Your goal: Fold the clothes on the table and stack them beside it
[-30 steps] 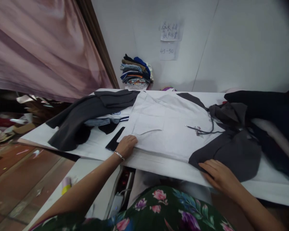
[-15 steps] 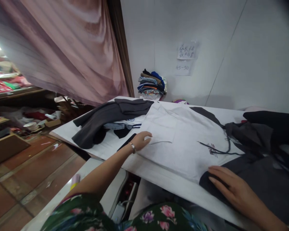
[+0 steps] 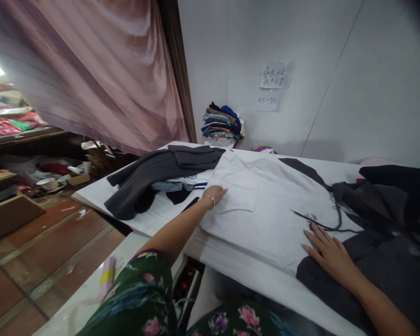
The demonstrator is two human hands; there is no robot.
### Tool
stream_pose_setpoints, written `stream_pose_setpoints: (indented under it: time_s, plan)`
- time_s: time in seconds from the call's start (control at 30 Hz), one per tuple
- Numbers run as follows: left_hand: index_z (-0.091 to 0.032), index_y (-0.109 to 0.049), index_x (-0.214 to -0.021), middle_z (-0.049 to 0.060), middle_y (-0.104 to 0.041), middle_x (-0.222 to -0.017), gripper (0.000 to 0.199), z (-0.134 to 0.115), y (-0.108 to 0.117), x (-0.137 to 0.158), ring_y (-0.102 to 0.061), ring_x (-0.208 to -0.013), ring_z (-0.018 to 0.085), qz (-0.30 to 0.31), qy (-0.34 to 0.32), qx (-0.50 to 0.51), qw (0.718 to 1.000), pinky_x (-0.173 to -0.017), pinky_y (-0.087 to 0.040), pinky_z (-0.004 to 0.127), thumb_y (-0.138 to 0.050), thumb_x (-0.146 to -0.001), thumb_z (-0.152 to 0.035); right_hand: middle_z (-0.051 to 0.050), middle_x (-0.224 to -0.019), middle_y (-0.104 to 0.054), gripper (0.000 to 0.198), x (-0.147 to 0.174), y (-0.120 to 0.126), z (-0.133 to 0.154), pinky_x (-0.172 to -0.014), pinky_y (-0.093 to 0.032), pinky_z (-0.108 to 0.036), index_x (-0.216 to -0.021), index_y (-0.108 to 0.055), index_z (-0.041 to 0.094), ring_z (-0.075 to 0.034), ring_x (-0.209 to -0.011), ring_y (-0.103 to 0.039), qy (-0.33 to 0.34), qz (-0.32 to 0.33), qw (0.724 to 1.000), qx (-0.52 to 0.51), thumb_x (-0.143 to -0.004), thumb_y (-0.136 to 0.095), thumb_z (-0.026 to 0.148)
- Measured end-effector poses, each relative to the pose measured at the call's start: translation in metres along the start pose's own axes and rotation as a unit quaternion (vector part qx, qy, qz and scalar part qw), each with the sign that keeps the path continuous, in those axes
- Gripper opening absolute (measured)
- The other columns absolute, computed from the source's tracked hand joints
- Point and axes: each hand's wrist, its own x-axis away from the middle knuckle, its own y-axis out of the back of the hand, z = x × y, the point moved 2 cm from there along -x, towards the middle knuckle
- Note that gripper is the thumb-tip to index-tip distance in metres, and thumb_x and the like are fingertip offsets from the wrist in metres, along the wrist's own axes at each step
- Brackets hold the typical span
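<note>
A white hoodie [image 3: 269,210] with dark grey sleeves lies spread across the white table. It has a front pocket, small dark lettering on the chest and a dark drawstring [image 3: 318,227]. My left hand [image 3: 215,195], wearing a bracelet, rests at the hoodie's left part beside the pocket. Its fingers are curled down onto the white cloth, and their tips are partly hidden. My right hand [image 3: 331,256] lies flat with fingers spread, its fingertips on the white chest by the lettering and its palm over the dark grey sleeve [image 3: 381,266].
Dark grey clothing [image 3: 154,170] lies over other garments on the table's left. A folded clothes stack [image 3: 222,122] stands by the wall, below paper notes [image 3: 273,77]. A pink curtain [image 3: 126,70] hangs at the left. Black cloth [image 3: 399,182] lies at the right.
My left hand has moved slightly up and right on the hoodie, with its fingers more curled. My right hand has shifted up from the dark sleeve, reaching the lettering with fingers spread wider.
</note>
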Motion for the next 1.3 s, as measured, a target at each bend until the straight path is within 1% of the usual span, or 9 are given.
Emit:
stream_pose_setpoints:
  time_s: [0.07,0.2,0.43,0.67,0.93,1.03,1.13,1.23,1.3]
  plan:
    - [-0.015,-0.069,-0.102,0.015,-0.066,-0.112,0.042,0.005,0.011,-0.016,-0.059,-0.109,0.025,-0.032,0.036,0.0,0.999,-0.091,-0.042,0.033,-0.038,-0.093,-0.043,-0.009,-0.147,-0.039,0.055,-0.001,0.001,0.001,-0.102,-0.035,-0.06,-0.13,-0.056,0.029,-0.032,-0.135,-0.036,0.0,0.0,1.0,0.007,-0.088,-0.036,0.058]
    - [-0.013,-0.065,-0.112,0.017,-0.061,-0.121,0.036,0.013,0.02,-0.046,-0.055,-0.115,0.026,-0.086,0.106,0.004,0.991,-0.092,-0.042,0.033,-0.046,-0.09,-0.034,-0.008,-0.149,-0.037,0.053,-0.003,0.003,0.004,-0.103,-0.035,-0.059,-0.131,-0.055,0.029,-0.032,-0.136,-0.034,0.001,0.004,1.0,0.017,-0.089,-0.036,0.056]
    - [-0.013,-0.064,-0.113,0.019,-0.063,-0.119,0.038,0.019,0.016,-0.076,-0.058,-0.112,0.029,-0.088,0.205,0.024,0.975,-0.086,-0.046,0.035,-0.058,-0.082,-0.034,-0.006,-0.152,-0.03,0.057,-0.002,0.009,0.011,-0.108,-0.027,-0.057,-0.134,-0.051,0.027,-0.029,-0.14,-0.027,-0.021,0.045,0.999,0.021,-0.091,-0.031,0.057]
    - [-0.014,-0.068,-0.102,0.018,-0.067,-0.112,0.035,0.037,0.018,-0.092,-0.061,-0.108,0.029,-0.053,0.224,0.044,0.972,-0.08,-0.047,0.032,-0.062,-0.08,-0.041,-0.007,-0.153,-0.029,0.059,-0.006,0.016,0.014,-0.109,-0.026,-0.055,-0.135,-0.05,0.026,-0.028,-0.141,-0.025,-0.042,0.074,0.996,0.015,-0.09,-0.032,0.059]
    - [-0.01,-0.065,-0.106,0.023,-0.064,-0.116,0.036,0.041,0.014,-0.085,-0.06,-0.11,0.032,-0.055,0.239,0.043,0.968,-0.08,-0.047,0.038,-0.056,-0.084,-0.037,-0.008,-0.154,-0.026,0.058,-0.013,0.03,0.024,-0.112,-0.019,-0.056,-0.138,-0.047,0.026,-0.029,-0.142,-0.021,-0.076,0.092,0.993,-0.002,-0.09,-0.035,0.058]
    - [-0.009,-0.063,-0.108,0.023,-0.063,-0.115,0.035,0.034,0.023,-0.081,-0.06,-0.108,0.034,-0.065,0.228,0.035,0.971,-0.081,-0.047,0.041,-0.055,-0.085,-0.034,-0.008,-0.154,-0.026,0.058,-0.014,0.034,0.026,-0.112,-0.018,-0.055,-0.139,-0.046,0.025,-0.028,-0.142,-0.02,-0.078,0.097,0.992,-0.012,-0.091,-0.036,0.057]
    - [-0.011,-0.056,-0.122,0.021,-0.056,-0.128,0.043,0.017,0.03,-0.068,-0.052,-0.119,0.033,-0.101,0.183,0.013,0.978,-0.091,-0.044,0.044,-0.054,-0.085,-0.034,-0.01,-0.155,-0.023,0.059,-0.015,0.037,0.028,-0.112,-0.016,-0.056,-0.141,-0.044,0.024,-0.028,-0.143,-0.017,-0.084,0.11,0.99,-0.022,-0.092,-0.035,0.056]
    - [-0.013,-0.047,-0.133,0.017,-0.048,-0.139,0.054,-0.008,0.023,-0.044,-0.043,-0.128,0.03,-0.131,0.036,-0.031,0.99,-0.103,-0.037,0.041,-0.05,-0.086,-0.04,-0.01,-0.155,-0.022,0.057,-0.016,0.041,0.031,-0.112,-0.014,-0.056,-0.141,-0.043,0.025,-0.028,-0.143,-0.016,-0.085,0.111,0.99,-0.035,-0.092,-0.036,0.054]
    - [-0.013,-0.043,-0.137,0.015,-0.042,-0.145,0.058,-0.023,0.008,-0.024,-0.037,-0.133,0.028,-0.102,-0.071,-0.065,0.99,-0.107,-0.032,0.041,-0.046,-0.088,-0.044,-0.01,-0.155,-0.022,0.057,-0.017,0.043,0.032,-0.113,-0.013,-0.055,-0.141,-0.043,0.024,-0.027,-0.143,-0.016,-0.088,0.11,0.989,-0.048,-0.092,-0.038,0.053]
